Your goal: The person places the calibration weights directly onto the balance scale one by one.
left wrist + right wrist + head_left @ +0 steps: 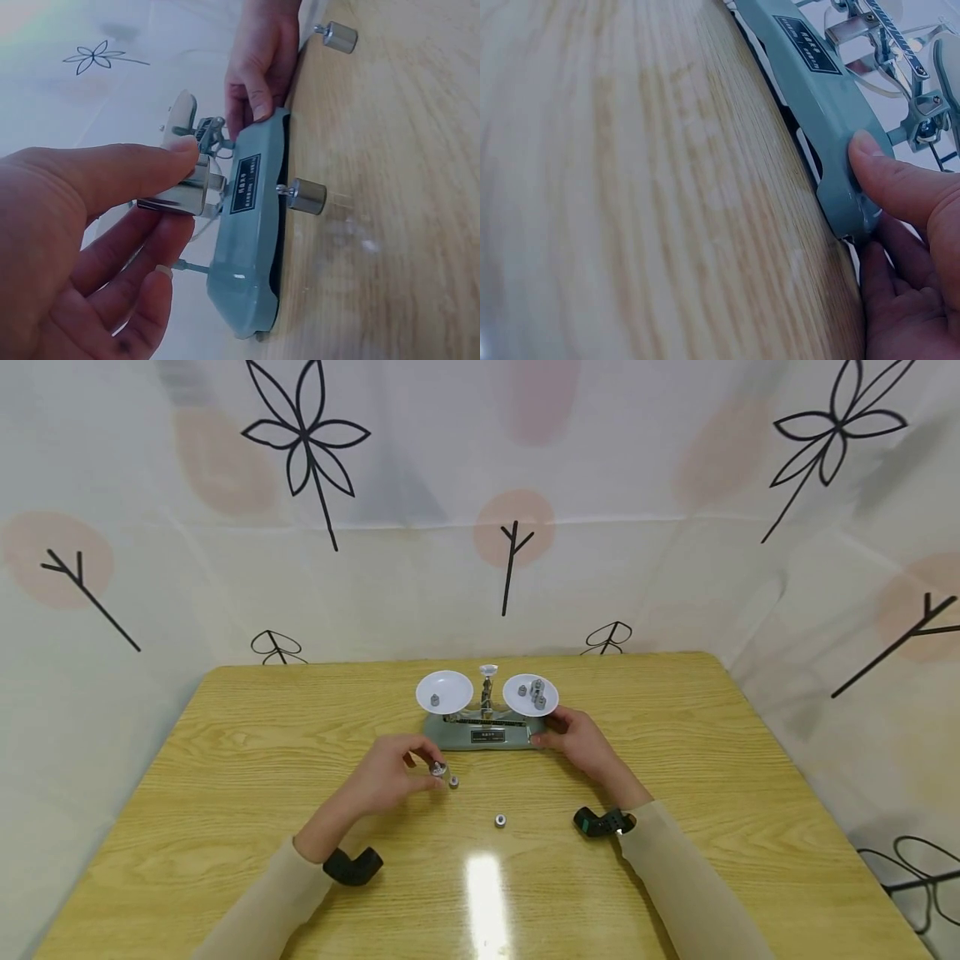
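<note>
A green-grey balance scale (450, 737) stands toward the back of the table. Its left pan (444, 687) carries one small weight (435, 700); several weights (537, 689) sit on the right pan (512, 696). Between thumb and fingers my left hand (390, 775) pinches a larger metal weight (180, 193) in front of the base. My right hand (581, 745) grips the right end of the base, its thumb (892, 176) on top and fingers behind. Close by my left fingertips stands a small weight (453, 782), and another weight (500, 821) is nearer the front.
The wooden table (300, 710) meets a white patterned cloth (420, 593) at its back edge. Black wrist devices (352, 866) are worn on both forearms. A bright light reflection (487, 902) lies on the table's front middle.
</note>
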Motion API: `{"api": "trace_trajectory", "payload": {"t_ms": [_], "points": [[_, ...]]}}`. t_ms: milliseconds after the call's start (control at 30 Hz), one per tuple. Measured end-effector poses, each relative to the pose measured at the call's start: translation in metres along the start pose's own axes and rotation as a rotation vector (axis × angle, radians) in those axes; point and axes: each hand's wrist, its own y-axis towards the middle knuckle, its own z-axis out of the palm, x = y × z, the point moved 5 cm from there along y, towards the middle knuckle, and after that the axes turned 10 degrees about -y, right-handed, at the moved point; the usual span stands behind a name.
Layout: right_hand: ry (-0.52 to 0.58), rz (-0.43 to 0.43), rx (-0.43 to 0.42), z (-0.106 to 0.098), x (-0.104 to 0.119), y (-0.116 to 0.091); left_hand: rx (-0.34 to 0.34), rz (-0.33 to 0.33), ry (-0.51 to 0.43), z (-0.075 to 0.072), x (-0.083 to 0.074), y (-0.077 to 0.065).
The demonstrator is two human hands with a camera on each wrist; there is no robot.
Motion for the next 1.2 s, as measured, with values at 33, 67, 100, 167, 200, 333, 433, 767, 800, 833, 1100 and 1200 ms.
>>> {"api": "trace_trajectory", "payload": {"t_ms": [33, 67, 100, 167, 200, 333, 433, 767, 800, 833, 1100, 1200], "points": [[-0.003, -0.002, -0.001, 0.0, 0.0, 0.0, -0.006, 0.001, 0.0, -0.001, -0.001, 0.001], [-0.003, -0.002, -0.001, 0.0, 0.001, -0.001, -0.013, -0.002, 0.001, -0.002, -0.002, 0.001], [-0.004, -0.001, -0.001, 0.0, 0.001, -0.001, -0.018, -0.004, 0.0, -0.003, -0.003, 0.002], [-0.008, -0.002, -0.002, 0.0, 0.001, -0.001, -0.029, -0.004, -0.004, -0.005, -0.006, 0.003], [-0.01, -0.001, -0.002, 0.0, 0.0, -0.001, -0.033, -0.004, -0.006, -0.006, -0.007, 0.003], [-0.016, -0.008, -0.004, 0.001, -0.004, 0.002, -0.052, 0.008, -0.002, -0.009, -0.011, 0.005], [-0.01, -0.01, -0.009, 0.004, -0.018, 0.008, -0.062, 0.014, 0.009, -0.012, -0.014, 0.007], [0.018, -0.001, -0.015, 0.007, -0.039, 0.015, -0.077, 0.044, 0.025, -0.021, -0.023, 0.015], [0.014, -0.002, -0.015, 0.007, -0.038, 0.015, -0.081, 0.046, 0.03, -0.022, -0.024, 0.016], [0.011, -0.002, -0.015, 0.006, -0.038, 0.015, -0.085, 0.051, 0.032, -0.023, -0.025, 0.017], [-0.001, -0.005, -0.009, 0.004, -0.022, 0.008, -0.113, 0.083, 0.042, -0.033, -0.034, 0.022], [0.003, -0.002, -0.008, 0.004, -0.022, 0.009, -0.124, 0.085, 0.055, -0.037, -0.035, 0.024]]}}
